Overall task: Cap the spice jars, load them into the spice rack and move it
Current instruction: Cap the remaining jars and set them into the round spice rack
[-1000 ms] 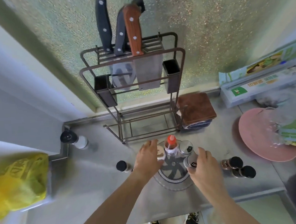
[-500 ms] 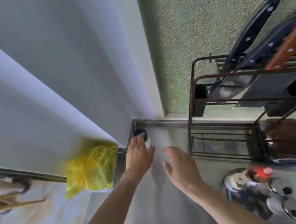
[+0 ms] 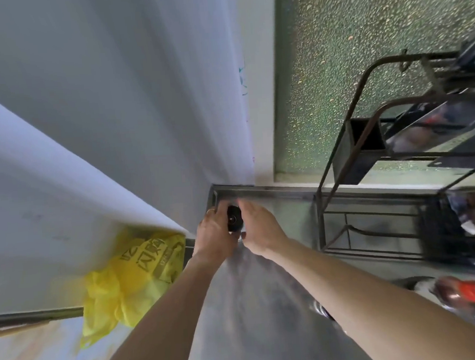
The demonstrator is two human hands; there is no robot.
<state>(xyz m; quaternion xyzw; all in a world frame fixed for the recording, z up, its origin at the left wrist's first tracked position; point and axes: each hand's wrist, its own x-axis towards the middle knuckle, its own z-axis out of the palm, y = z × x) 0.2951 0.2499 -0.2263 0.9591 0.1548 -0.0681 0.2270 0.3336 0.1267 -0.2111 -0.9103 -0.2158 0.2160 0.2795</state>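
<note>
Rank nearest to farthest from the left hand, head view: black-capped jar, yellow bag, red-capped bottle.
From the left hand:
1. Black-capped jar, between both hands, in the counter's corner.
2. Yellow bag, lower left, off the counter edge.
3. Red-capped bottle, far right, blurred.

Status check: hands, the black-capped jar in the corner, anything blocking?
Left hand and right hand both around black-capped spice jar in steel counter corner. Wire rack stands right, apart. Nothing blocking.

A home kitchen: steel counter, knife rack by frosted window
</note>
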